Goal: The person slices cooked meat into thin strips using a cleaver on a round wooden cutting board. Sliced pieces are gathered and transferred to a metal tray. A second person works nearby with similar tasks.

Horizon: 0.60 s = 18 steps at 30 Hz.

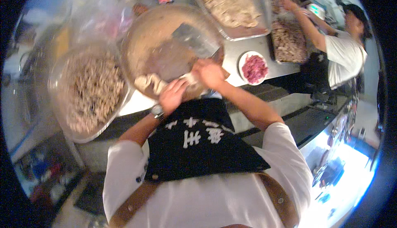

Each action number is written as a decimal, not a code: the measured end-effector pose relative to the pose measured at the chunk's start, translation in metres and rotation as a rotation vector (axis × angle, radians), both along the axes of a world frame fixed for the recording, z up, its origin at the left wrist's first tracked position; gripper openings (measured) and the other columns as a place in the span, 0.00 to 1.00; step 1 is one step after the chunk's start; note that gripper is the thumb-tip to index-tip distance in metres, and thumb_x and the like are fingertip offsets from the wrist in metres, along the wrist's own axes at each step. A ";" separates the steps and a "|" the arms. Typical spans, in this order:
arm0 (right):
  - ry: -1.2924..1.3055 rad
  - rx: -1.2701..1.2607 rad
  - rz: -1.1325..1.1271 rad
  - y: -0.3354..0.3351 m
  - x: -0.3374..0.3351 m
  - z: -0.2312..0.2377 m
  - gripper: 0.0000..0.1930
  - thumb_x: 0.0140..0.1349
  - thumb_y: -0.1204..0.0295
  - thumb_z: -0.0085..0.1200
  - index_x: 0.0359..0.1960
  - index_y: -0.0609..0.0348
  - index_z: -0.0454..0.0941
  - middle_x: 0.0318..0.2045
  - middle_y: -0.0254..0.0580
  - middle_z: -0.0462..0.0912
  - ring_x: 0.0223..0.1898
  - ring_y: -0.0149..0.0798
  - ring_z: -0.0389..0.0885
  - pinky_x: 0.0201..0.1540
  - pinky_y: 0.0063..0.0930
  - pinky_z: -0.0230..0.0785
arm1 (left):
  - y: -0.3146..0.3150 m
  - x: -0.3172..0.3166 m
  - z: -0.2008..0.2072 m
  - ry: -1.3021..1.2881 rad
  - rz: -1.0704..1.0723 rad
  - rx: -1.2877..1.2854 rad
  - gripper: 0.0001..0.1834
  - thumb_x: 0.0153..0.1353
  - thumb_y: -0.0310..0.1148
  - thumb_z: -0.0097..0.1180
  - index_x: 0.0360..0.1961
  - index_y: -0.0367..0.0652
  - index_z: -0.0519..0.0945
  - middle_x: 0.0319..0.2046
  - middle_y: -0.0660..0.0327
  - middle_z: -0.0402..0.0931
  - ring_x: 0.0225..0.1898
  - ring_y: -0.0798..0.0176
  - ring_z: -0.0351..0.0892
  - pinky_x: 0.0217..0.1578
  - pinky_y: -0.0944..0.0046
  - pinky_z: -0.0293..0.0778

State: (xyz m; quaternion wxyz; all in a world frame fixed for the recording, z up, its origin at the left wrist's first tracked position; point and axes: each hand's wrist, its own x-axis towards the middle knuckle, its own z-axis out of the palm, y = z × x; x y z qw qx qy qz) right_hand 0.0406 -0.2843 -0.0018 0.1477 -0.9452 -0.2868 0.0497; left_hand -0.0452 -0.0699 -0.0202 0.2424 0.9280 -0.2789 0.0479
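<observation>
A pale piece of meat (152,82) lay on the near edge of a round wooden chopping block (165,46), just in front of the person's chest. The left hand (173,95) pressed down on it with fingers curled, touching the meat rather than closing around it. The right hand (210,73) was closed around the handle of a broad cleaver (194,40), whose flat blade reached out over the middle of the block — beside the meat, not on it. To the left of the block stood a large clear bowl (56,83) heaped with pale cut strips, touching or nearly touching the block's rim. Beyond the block a clear tray (264,19) held more pale pieces, and to the right a small white plate (244,60) carried red minced meat. Farther right, another person in a white shirt (345,54) reached toward a metal tray (289,42) of cut pieces.
</observation>
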 end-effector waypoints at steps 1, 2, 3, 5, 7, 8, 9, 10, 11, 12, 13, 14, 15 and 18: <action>-0.063 0.029 -0.004 0.001 -0.001 -0.002 0.09 0.60 0.62 0.55 0.33 0.52 0.81 0.37 0.40 0.79 0.43 0.46 0.80 0.45 0.41 0.75 | 0.011 0.006 0.002 -0.019 0.002 -0.065 0.27 0.50 0.22 0.53 0.55 0.45 0.80 0.56 0.61 0.77 0.56 0.51 0.75 0.57 0.55 0.74; -0.062 0.008 -0.016 0.003 -0.002 -0.003 0.07 0.60 0.63 0.57 0.33 0.50 0.81 0.36 0.38 0.79 0.43 0.44 0.80 0.48 0.39 0.73 | 0.019 0.009 0.005 0.021 -0.035 0.012 0.28 0.50 0.19 0.51 0.54 0.47 0.81 0.57 0.62 0.77 0.57 0.52 0.74 0.57 0.55 0.74; -0.073 0.066 -0.017 0.004 -0.003 -0.003 0.07 0.60 0.62 0.57 0.33 0.50 0.82 0.36 0.37 0.79 0.43 0.44 0.80 0.47 0.39 0.74 | 0.026 0.018 0.008 0.039 -0.097 0.006 0.29 0.50 0.18 0.50 0.55 0.46 0.80 0.58 0.61 0.76 0.57 0.51 0.74 0.58 0.57 0.73; -0.037 0.144 -0.058 0.008 -0.005 -0.002 0.09 0.59 0.62 0.58 0.36 0.50 0.82 0.37 0.38 0.79 0.45 0.44 0.80 0.46 0.40 0.75 | 0.027 0.027 0.015 0.078 -0.086 0.072 0.29 0.51 0.18 0.48 0.57 0.42 0.78 0.60 0.60 0.74 0.59 0.51 0.71 0.60 0.56 0.71; -0.038 0.158 -0.079 0.011 -0.004 -0.001 0.11 0.58 0.62 0.58 0.40 0.52 0.80 0.40 0.41 0.78 0.45 0.48 0.80 0.44 0.42 0.76 | 0.015 0.027 0.021 0.112 -0.030 0.143 0.30 0.52 0.19 0.48 0.59 0.39 0.74 0.62 0.59 0.71 0.62 0.51 0.68 0.61 0.56 0.70; -0.044 0.163 -0.067 0.011 -0.003 0.000 0.12 0.58 0.63 0.57 0.41 0.52 0.79 0.41 0.44 0.77 0.44 0.49 0.80 0.43 0.43 0.77 | 0.002 0.023 0.023 0.194 0.021 0.265 0.30 0.54 0.24 0.52 0.62 0.38 0.71 0.64 0.54 0.66 0.64 0.47 0.65 0.62 0.53 0.68; -0.019 0.164 -0.087 0.012 -0.003 0.001 0.13 0.59 0.63 0.57 0.42 0.52 0.79 0.42 0.44 0.77 0.45 0.50 0.80 0.43 0.43 0.77 | -0.007 0.018 0.025 0.134 0.037 0.235 0.32 0.55 0.28 0.55 0.63 0.38 0.69 0.64 0.51 0.65 0.64 0.44 0.63 0.63 0.51 0.66; 0.012 0.166 -0.106 0.012 -0.003 0.002 0.13 0.59 0.63 0.57 0.43 0.53 0.78 0.43 0.44 0.77 0.46 0.51 0.80 0.43 0.44 0.77 | -0.014 0.010 0.028 0.087 0.033 0.212 0.34 0.55 0.32 0.58 0.64 0.38 0.67 0.64 0.48 0.63 0.64 0.41 0.62 0.64 0.48 0.64; 0.052 0.169 -0.125 0.012 -0.004 0.004 0.14 0.59 0.63 0.58 0.44 0.53 0.78 0.44 0.44 0.77 0.46 0.51 0.80 0.43 0.44 0.77 | -0.021 0.006 0.029 0.144 0.066 0.246 0.38 0.54 0.39 0.63 0.64 0.36 0.66 0.64 0.44 0.61 0.66 0.36 0.59 0.66 0.43 0.60; 0.037 0.190 -0.129 0.012 -0.003 0.006 0.14 0.60 0.62 0.57 0.44 0.53 0.79 0.42 0.44 0.78 0.45 0.52 0.81 0.42 0.45 0.77 | -0.024 0.005 0.030 0.126 0.077 0.213 0.38 0.54 0.39 0.64 0.64 0.35 0.66 0.65 0.44 0.61 0.67 0.36 0.57 0.67 0.43 0.58; 0.030 0.207 -0.137 0.011 -0.003 0.008 0.14 0.60 0.62 0.56 0.45 0.53 0.79 0.40 0.45 0.79 0.44 0.52 0.82 0.42 0.46 0.77 | -0.027 0.002 0.030 0.112 0.087 0.180 0.38 0.55 0.39 0.64 0.64 0.35 0.66 0.65 0.44 0.60 0.68 0.36 0.56 0.67 0.42 0.57; 0.039 0.227 -0.146 0.009 -0.002 0.010 0.14 0.61 0.61 0.55 0.45 0.53 0.80 0.38 0.46 0.80 0.42 0.52 0.82 0.41 0.47 0.78 | -0.028 0.000 0.030 0.089 0.106 0.133 0.38 0.55 0.39 0.64 0.64 0.34 0.65 0.66 0.44 0.60 0.69 0.36 0.55 0.68 0.42 0.56; 0.035 0.204 -0.173 0.005 -0.001 0.013 0.14 0.62 0.60 0.54 0.45 0.52 0.80 0.36 0.47 0.80 0.40 0.52 0.83 0.40 0.47 0.78 | -0.027 0.000 0.029 0.098 0.082 0.094 0.38 0.55 0.39 0.64 0.64 0.32 0.65 0.66 0.43 0.59 0.71 0.35 0.52 0.69 0.42 0.53; 0.096 0.069 -0.277 -0.016 0.011 0.022 0.15 0.67 0.57 0.48 0.41 0.50 0.82 0.27 0.50 0.83 0.30 0.54 0.84 0.35 0.48 0.78 | -0.022 0.006 0.023 0.146 0.036 0.110 0.39 0.55 0.40 0.64 0.64 0.32 0.66 0.66 0.44 0.60 0.70 0.36 0.53 0.69 0.42 0.53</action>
